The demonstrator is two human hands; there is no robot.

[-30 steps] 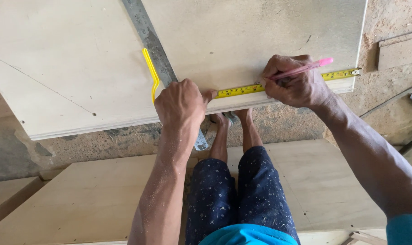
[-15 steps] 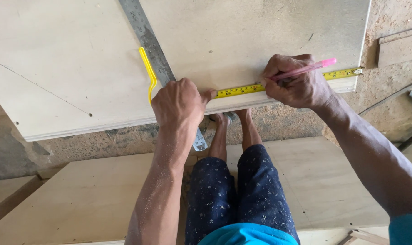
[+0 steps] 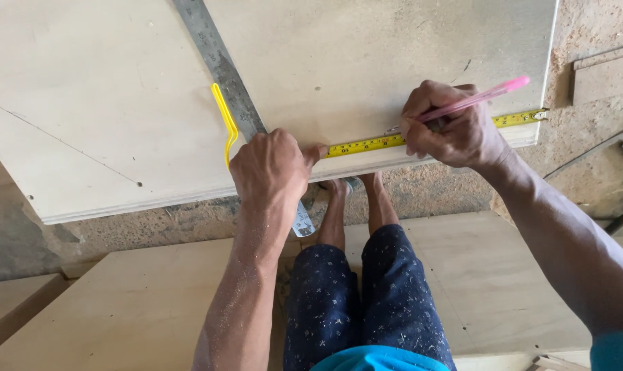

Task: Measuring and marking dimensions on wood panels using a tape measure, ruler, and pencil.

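Observation:
A large pale plywood sheet [image 3: 366, 62] lies in front of me. A yellow tape measure blade [image 3: 366, 145] runs along its near edge to a hook at the right corner. My left hand [image 3: 270, 168] is closed over the tape measure's case, pressing it on the sheet, with a yellow loop [image 3: 223, 120] sticking out beside it. My right hand [image 3: 456, 127] grips a pink pen [image 3: 476, 101] with its tip down on the sheet just above the tape. A long steel ruler [image 3: 222, 65] lies diagonally across the sheet and passes under my left hand.
My legs in dark patterned shorts [image 3: 366, 302] and bare feet are below the sheet's edge. A second plywood board [image 3: 140, 302] lies under me. Sawdust covers the ground [image 3: 600, 41] at right, where a wooden piece [image 3: 607, 75] rests. A pencilled line crosses the sheet's left part.
Both hands stay in nearly the same places; the view has shifted very slightly. The pen tip remains on the sheet by the tape.

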